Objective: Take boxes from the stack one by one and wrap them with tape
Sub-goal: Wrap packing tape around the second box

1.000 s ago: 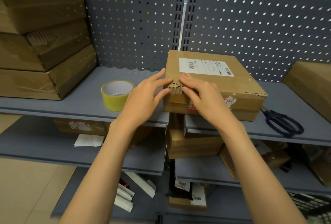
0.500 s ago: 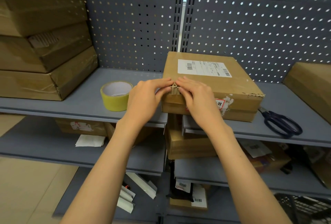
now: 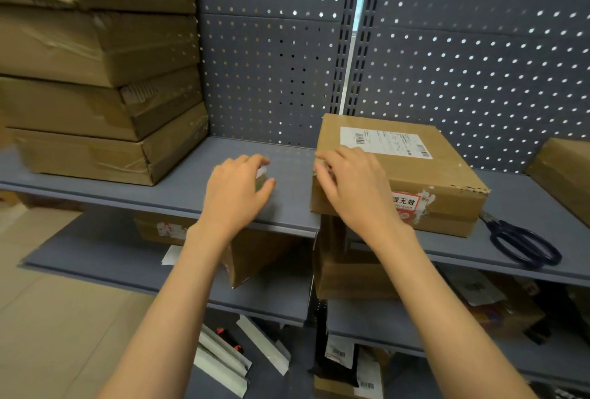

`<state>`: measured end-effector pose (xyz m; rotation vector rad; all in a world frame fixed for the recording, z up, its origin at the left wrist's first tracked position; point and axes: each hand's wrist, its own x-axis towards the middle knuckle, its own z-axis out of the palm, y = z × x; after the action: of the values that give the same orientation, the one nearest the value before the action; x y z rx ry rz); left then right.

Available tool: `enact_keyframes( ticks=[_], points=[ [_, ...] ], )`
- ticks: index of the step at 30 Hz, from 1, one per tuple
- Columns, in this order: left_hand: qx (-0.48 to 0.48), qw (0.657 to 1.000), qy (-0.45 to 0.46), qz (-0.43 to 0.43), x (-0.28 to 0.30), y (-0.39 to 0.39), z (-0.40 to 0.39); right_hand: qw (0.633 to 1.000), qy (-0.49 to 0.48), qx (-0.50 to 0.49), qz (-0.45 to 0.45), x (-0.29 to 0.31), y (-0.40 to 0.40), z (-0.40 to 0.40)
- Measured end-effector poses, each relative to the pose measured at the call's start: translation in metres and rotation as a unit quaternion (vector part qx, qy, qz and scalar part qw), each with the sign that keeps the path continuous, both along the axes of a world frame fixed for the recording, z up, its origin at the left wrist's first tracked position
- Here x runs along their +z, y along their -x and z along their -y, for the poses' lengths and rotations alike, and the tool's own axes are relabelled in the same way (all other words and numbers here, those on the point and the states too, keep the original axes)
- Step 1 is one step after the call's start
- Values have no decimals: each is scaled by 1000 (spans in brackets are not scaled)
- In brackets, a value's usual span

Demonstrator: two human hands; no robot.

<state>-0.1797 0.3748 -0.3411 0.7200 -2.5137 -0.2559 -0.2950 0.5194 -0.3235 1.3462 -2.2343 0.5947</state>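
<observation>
On shelf edge, hands flanking box corner

The grey shelf carries a stack of taped boxes at its left end. A labelled box sits right of centre, with dark scissors just beside it and another box at the far right.

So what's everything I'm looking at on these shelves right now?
Brown cardboard box with white shipping label: one, right of centre on the top grey shelf.
Stacked brown taped boxes: four, far left of the shelf.
Dark blue scissors: one, right of the labelled box.
Brown box: one, right edge, partly cut off.
Yellow tape roll: one, mostly hidden under the left hand.
Lower shelves: boxes, papers, white packets.
Left hand: over the roll.
Right hand: on the labelled box's near corner.
</observation>
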Motion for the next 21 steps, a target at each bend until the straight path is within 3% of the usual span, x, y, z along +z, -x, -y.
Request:
enact_keyframes(
  ticks=[6,12,17,21],
  points=[
    [0,999,-2,48,-17,-6,22,999,-31,31,20,-3,-14,29],
    [-23,996,72,55,-18,-4,30,998,-25,38,37,-6,-16,40],
    [-53,991,-48,-112,-11,-2,29,998,3,36,56,-2,-8,35],
    [-110,941,-178,-264,14,3,8,987,101,56,116,11,1,22]
  ],
)
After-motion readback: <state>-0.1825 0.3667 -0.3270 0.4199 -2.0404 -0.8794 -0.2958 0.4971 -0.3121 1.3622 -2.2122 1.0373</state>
